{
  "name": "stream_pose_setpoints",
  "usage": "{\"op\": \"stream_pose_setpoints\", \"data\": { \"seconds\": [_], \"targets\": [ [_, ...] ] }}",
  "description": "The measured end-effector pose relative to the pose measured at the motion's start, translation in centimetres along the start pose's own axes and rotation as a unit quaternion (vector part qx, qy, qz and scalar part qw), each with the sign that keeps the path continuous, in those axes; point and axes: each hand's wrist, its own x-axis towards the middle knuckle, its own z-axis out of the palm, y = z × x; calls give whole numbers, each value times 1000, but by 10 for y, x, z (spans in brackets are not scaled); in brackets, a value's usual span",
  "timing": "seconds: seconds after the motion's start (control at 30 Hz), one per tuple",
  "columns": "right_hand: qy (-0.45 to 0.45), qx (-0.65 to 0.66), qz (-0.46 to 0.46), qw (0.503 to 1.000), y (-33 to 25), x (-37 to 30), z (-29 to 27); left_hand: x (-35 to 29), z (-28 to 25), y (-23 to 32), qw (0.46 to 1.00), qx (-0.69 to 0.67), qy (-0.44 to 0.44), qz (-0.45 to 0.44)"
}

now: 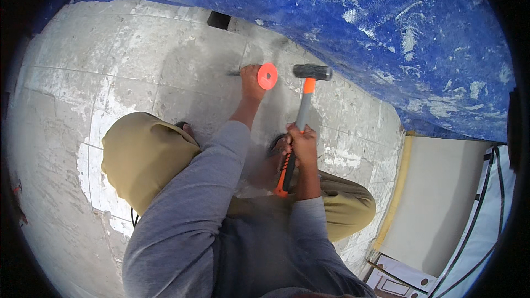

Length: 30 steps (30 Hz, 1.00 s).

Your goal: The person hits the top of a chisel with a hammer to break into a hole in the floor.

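Observation:
My left hand (251, 81) is wrapped round a chisel with a round orange hand guard (268, 76). The guard faces up and to the right, and a short dark length of shaft shows on the hand's left side. In my right hand (302, 142) is a club hammer (303, 111), its grey, black and orange handle gripped around the middle. The dark hammer head (312, 72) is held to the right of the guard, apart from it. Most of the chisel's shaft is hidden by my fingers.
I squat on a worn, dusty tiled floor (132, 91) with white patches. A white-smeared blue surface (381, 27) runs along the far side and right. A small dark square (218, 20) lies near its edge. At the right are a grey panel (441, 187) and black cables (479, 204).

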Motion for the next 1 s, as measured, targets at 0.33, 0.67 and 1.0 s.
{"op": "stream_pose_setpoints", "data": {
  "seconds": [0.33, 0.67, 1.0],
  "targets": [
    [10, 30, -15, 999, -34, -10, 2, -9, -1, 16, 996, -50, -13, -71],
    [24, -28, -230, 972, -108, -48, 10, 9, -17, 27, 988, -53, 18, -147],
    [14, -88, -323, 942, -37, -1, 23, 10, -26, 17, 981, -95, 72, -155]
  ]
}}
